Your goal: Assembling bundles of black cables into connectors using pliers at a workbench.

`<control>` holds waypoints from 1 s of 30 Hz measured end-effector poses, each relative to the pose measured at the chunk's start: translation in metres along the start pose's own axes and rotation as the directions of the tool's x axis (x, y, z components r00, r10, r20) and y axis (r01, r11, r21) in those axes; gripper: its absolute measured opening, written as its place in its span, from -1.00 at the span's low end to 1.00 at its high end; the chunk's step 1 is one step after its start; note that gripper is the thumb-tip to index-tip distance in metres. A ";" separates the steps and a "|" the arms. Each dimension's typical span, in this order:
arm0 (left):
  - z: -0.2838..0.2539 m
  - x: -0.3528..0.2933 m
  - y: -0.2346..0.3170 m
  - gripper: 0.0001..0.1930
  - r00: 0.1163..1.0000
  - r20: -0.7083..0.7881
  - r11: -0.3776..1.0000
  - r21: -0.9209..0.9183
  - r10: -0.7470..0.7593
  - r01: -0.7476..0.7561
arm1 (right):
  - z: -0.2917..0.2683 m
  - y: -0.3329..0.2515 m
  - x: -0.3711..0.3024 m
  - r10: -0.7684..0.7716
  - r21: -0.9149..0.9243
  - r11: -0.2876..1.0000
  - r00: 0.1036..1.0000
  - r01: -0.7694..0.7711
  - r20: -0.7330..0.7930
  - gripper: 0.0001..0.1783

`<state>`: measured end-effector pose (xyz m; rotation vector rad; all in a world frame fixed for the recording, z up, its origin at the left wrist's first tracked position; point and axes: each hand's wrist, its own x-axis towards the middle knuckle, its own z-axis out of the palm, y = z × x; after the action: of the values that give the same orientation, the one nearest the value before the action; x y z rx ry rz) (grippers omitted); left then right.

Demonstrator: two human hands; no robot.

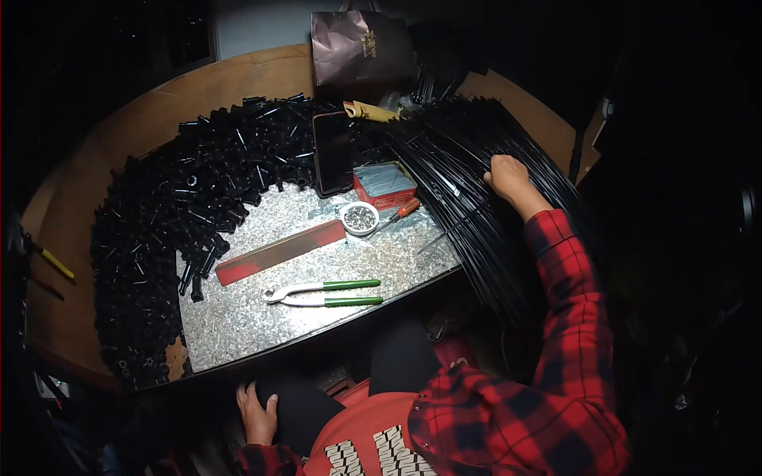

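My right hand point(508, 178) reaches out to a big bundle of thin black rods point(468, 198) that fans across the right side of the bench, and its fingers close on some of them. My left hand point(257, 414) rests low on my dark trouser leg, below the bench edge, holding nothing. On the galvanised metal sheet point(262, 317) in front of me lie green-handled pincers point(325, 293) and a flat red metal bar point(279, 251). My sleeves are red and black plaid.
A heap of short black plastic tubes point(167, 222) curves around the left and back. A small white bowl of metal bits point(359, 217), a red tin point(385, 184), an orange-handled screwdriver point(401, 213), a dark phone point(333, 152) and a paper bag point(359, 46) stand behind.
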<state>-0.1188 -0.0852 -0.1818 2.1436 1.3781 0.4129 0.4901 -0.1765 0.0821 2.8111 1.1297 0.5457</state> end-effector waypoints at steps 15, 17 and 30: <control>-0.001 -0.002 0.009 -0.43 0.999 0.035 1.000 0.014 0.024 -0.024 | -0.002 0.014 -0.007 -0.031 0.076 0.997 0.999 0.029 0.022 -0.68; -0.002 -0.002 0.011 -0.43 0.999 0.038 0.999 0.035 0.033 -0.035 | -0.002 0.020 -0.001 0.006 0.081 0.997 0.999 -0.009 0.033 -0.73; -0.006 -0.003 0.017 -0.42 0.996 0.082 0.999 0.032 0.041 -0.044 | -0.042 0.032 0.015 0.024 0.224 0.974 0.978 0.023 -0.206 -0.59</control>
<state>-0.1105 -0.0919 -0.1667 2.1954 1.3055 0.3167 0.5066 -0.1924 0.1316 3.0014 1.3048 0.7741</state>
